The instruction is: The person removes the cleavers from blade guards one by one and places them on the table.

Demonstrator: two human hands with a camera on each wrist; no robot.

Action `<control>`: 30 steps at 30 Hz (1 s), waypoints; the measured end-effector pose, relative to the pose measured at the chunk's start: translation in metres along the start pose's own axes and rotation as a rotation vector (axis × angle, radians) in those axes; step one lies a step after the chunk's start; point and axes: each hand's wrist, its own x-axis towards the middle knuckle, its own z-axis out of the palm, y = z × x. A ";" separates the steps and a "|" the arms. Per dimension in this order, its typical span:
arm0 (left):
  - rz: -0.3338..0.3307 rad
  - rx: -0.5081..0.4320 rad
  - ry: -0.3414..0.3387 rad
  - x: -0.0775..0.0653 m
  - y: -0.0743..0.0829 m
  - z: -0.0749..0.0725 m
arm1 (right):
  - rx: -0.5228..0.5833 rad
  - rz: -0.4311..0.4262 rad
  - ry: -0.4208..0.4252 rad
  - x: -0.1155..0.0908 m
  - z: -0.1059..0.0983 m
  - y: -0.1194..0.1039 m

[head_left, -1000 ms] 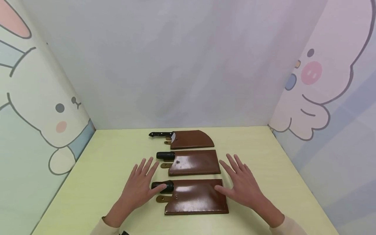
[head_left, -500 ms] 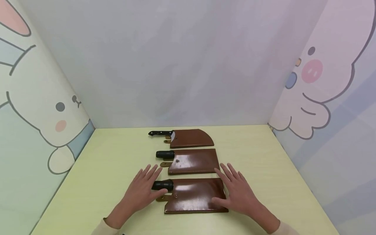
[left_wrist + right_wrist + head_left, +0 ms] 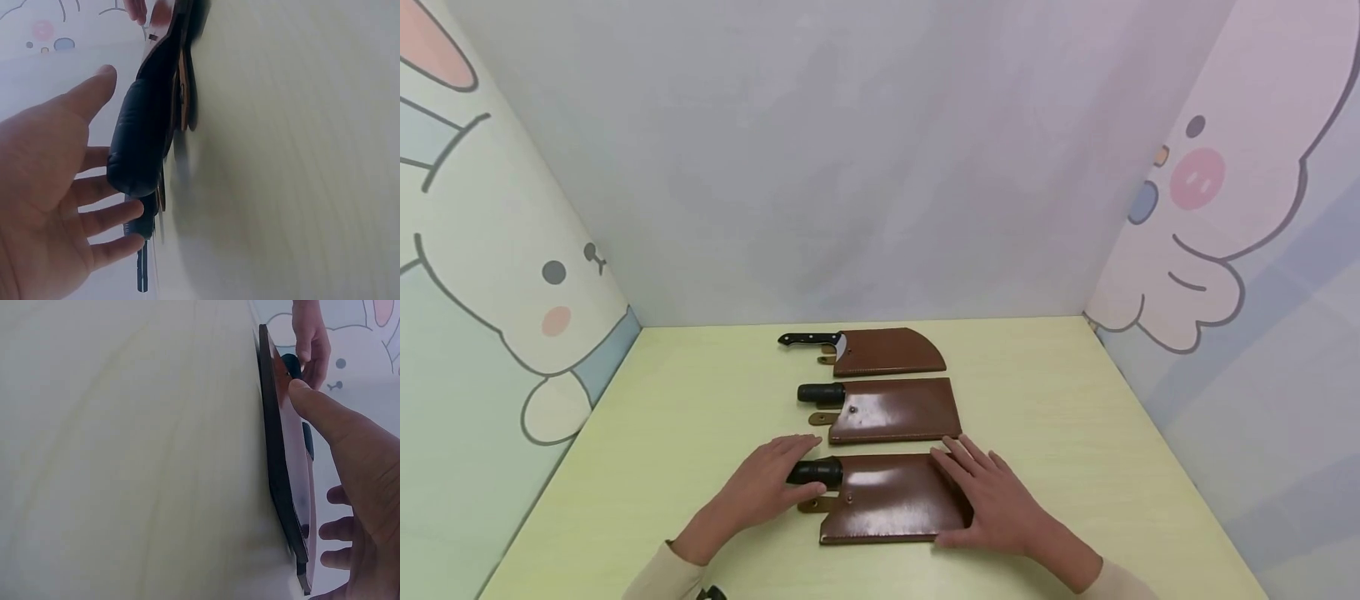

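Note:
Three cleavers in brown leather sheaths lie in a row, handles to the left. My left hand point(image 3: 760, 483) is at the black handle point(image 3: 822, 472) of the nearest cleaver, thumb in front of it and fingers beyond. In the left wrist view a gap shows between the thumb and that handle point(image 3: 134, 137); the fingers are spread, not curled round it. At the other end my right hand point(image 3: 1003, 508) overlaps the right edge of the nearest sheath point(image 3: 887, 500), fingers extended, thumb by its front corner. That hand hides the sheath's right end.
Behind lie the middle sheathed cleaver point(image 3: 898, 410) and, farthest back, a smaller one with a curved-end sheath point(image 3: 891, 352) and a riveted black handle point(image 3: 808, 339). All are on a pale yellow table point(image 3: 1037, 400). A grey wall point(image 3: 850, 167) and cartoon-printed sides enclose it.
Both hands have come down and toward the body, from beside the middle and nearest cleavers to the two ends of the nearest one. The cleavers have not moved.

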 end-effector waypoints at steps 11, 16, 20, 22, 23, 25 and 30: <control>0.000 -0.058 -0.091 0.006 -0.005 0.002 | 0.074 -0.018 -0.099 0.006 0.003 0.002; 0.019 -0.052 -0.099 0.008 -0.006 0.005 | 0.061 -0.024 -0.107 0.008 0.002 0.000; 0.041 -0.060 -0.089 0.008 -0.006 0.006 | 0.036 -0.023 -0.135 0.008 0.001 0.000; 0.056 -0.055 -0.080 0.008 -0.005 0.007 | 0.021 -0.022 -0.148 0.008 0.001 0.000; 0.061 -0.051 -0.076 0.008 -0.005 0.007 | 0.017 -0.022 -0.152 0.009 0.001 0.001; 0.068 -0.041 -0.072 0.009 -0.005 0.008 | 0.014 -0.020 -0.159 0.009 0.001 0.001; 0.097 -0.019 -0.062 0.010 -0.004 0.010 | 0.025 -0.005 -0.182 0.009 -0.001 0.000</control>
